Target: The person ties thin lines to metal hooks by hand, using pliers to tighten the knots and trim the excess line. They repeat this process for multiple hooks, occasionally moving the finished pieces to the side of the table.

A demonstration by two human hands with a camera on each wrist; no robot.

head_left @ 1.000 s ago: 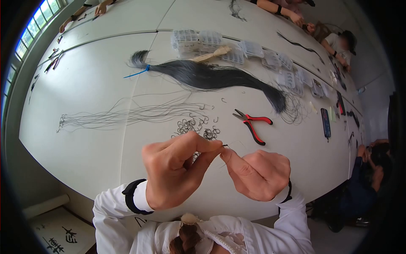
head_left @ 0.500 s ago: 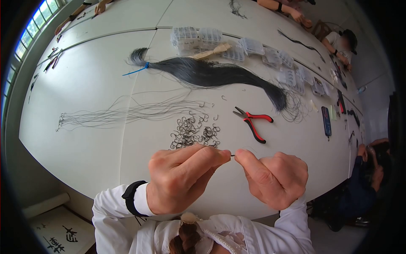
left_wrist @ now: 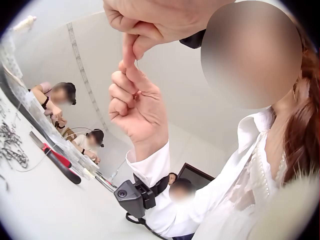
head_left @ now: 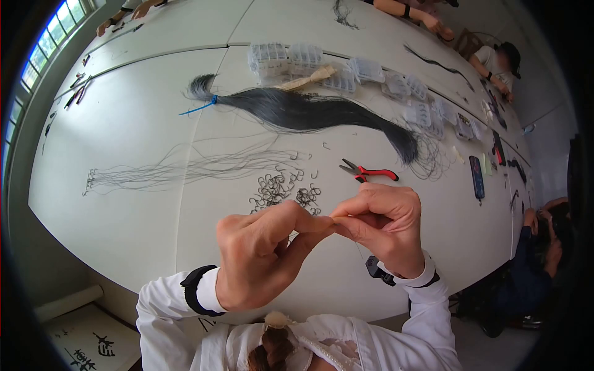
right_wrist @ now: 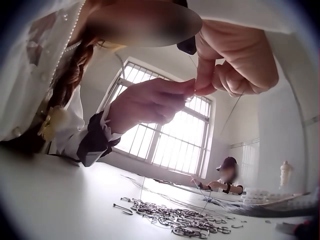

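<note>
Above the near side of the table, my left hand (head_left: 263, 256) and right hand (head_left: 387, 222) meet at their fingertips, thumbs and forefingers pinched. A small dark piece between them is hidden by the fingers. Fine line (right_wrist: 233, 112) runs down from the right hand (right_wrist: 237, 55) in the right wrist view. In the left wrist view a thin strand (left_wrist: 137, 64) shows beside the touching fingers. Just beyond the hands lies a pile of dark metal hooks (head_left: 269, 190). To its left, long lines (head_left: 185, 166) lie spread with hooks at their far left end.
Red-handled pliers (head_left: 378, 174) lie beyond the right hand. Behind them stretches a dark fibre bundle (head_left: 297, 111) with a blue tie (head_left: 214, 99). Clear compartment boxes (head_left: 306, 55) and a phone (head_left: 476, 178) lie farther off. Other people sit around the table.
The small dark piece seen between the fingertips is now covered. My right hand has turned and risen, its fingertips now against the left's, with its wrist camera in sight. My left hand has moved little.
</note>
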